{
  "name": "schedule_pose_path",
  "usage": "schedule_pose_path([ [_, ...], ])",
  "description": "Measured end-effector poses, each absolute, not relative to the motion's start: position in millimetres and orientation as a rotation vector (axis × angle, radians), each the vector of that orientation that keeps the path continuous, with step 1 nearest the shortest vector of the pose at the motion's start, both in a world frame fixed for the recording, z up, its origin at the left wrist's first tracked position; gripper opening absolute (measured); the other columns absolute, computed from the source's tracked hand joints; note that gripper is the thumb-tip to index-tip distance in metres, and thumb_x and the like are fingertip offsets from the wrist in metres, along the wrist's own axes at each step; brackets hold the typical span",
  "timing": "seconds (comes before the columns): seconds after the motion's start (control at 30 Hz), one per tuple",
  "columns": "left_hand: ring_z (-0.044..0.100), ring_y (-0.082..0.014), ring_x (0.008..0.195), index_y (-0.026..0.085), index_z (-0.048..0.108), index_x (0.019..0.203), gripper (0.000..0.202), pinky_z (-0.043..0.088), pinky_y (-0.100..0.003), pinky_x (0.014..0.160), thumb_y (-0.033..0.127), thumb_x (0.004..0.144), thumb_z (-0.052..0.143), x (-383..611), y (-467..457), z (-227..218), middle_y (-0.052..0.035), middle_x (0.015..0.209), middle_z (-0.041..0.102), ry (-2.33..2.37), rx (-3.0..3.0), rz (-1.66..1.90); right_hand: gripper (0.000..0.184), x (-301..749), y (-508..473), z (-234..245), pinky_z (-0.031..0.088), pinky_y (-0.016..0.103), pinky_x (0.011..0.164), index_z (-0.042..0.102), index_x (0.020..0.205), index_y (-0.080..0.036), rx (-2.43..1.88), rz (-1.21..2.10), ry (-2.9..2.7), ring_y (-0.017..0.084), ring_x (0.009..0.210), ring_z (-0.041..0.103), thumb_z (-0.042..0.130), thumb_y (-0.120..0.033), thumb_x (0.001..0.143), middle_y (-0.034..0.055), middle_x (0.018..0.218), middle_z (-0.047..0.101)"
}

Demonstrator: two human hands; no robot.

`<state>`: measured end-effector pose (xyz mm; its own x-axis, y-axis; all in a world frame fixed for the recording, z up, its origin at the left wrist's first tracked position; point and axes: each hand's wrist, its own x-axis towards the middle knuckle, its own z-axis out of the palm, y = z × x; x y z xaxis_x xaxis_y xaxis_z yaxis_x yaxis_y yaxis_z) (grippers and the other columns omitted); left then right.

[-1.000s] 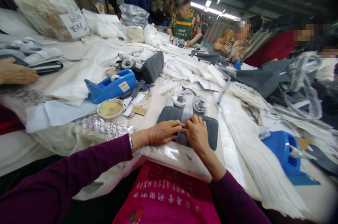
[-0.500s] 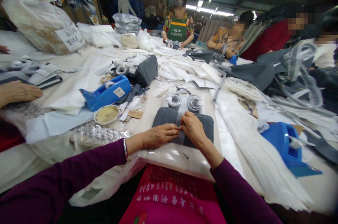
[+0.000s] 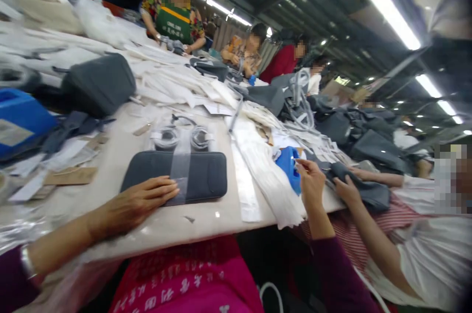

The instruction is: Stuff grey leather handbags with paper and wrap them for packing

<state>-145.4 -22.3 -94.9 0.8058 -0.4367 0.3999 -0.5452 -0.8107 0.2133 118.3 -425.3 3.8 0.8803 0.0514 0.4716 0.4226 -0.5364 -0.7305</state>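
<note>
A flat grey padded pouch (image 3: 206,175) lies on the table in front of me, with a strip of clear tape (image 3: 180,163) across its middle. My left hand (image 3: 143,199) rests flat on the pouch's near left edge, fingers stretched out. Behind the pouch, two coiled cables (image 3: 165,137) sit under clear plastic. My right hand (image 3: 309,180) is out to the right at a blue tape dispenser (image 3: 285,161), thumb and fingers pinched at its front. What they pinch is too small to make out.
A neighbour's hand (image 3: 344,190) holds grey fabric just right of my right hand. White fabric strips (image 3: 258,175) hang over the table edge. Another blue dispenser (image 3: 18,121), a grey bag (image 3: 99,84) and paper tags (image 3: 70,175) lie at left. Several people work along the far side.
My right hand left the pouch and moved right to the blue dispenser. My left hand flattened on the pouch. The view swung to the right.
</note>
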Motion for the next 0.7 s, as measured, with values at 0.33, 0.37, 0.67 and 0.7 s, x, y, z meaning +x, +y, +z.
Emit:
schedule_pose_path([
  [0.33,0.043,-0.0132,0.132,0.035,0.024,0.146,0.063,0.051,-0.030,0.100,0.009,0.089,0.029,-140,-20,-102,0.0131,0.143,0.044,-0.825,2.838,0.761,0.036,186,-513,-1,0.031,0.026,0.047,0.072,0.081,-0.014,-2.156,0.072,-0.053,0.015,0.051,0.052,0.071,-0.042,0.059,0.0097,0.064,0.069],
  [0.37,0.043,-0.0136,0.131,0.035,0.025,0.146,0.062,0.051,-0.030,0.100,0.009,0.090,0.030,-139,-20,-103,0.0136,0.143,0.044,-0.819,2.839,0.753,0.039,190,-510,-3,0.030,0.026,0.047,0.072,0.084,-0.013,-2.145,0.100,-0.059,0.015,0.050,0.051,0.072,-0.041,0.057,0.0084,0.063,0.068],
  [0.67,0.046,-0.0175,0.129,0.038,0.027,0.145,0.060,0.053,-0.036,0.099,0.014,0.091,0.029,-139,-15,-114,0.0156,0.144,0.041,-0.714,2.796,0.662,0.036,175,-518,0,0.041,0.026,0.053,0.067,0.093,-0.014,-2.043,-0.016,-0.014,0.012,0.056,0.053,0.072,-0.042,0.072,0.0014,0.068,0.062],
  [0.7,0.047,-0.0177,0.129,0.039,0.028,0.145,0.060,0.052,-0.037,0.100,0.014,0.091,0.029,-139,-15,-115,0.0161,0.144,0.041,-0.696,2.791,0.641,0.034,165,-523,-1,0.044,0.026,0.055,0.065,0.096,-0.014,-2.041,-0.036,-0.005,0.012,0.060,0.055,0.067,-0.045,0.079,0.0016,0.073,0.062],
])
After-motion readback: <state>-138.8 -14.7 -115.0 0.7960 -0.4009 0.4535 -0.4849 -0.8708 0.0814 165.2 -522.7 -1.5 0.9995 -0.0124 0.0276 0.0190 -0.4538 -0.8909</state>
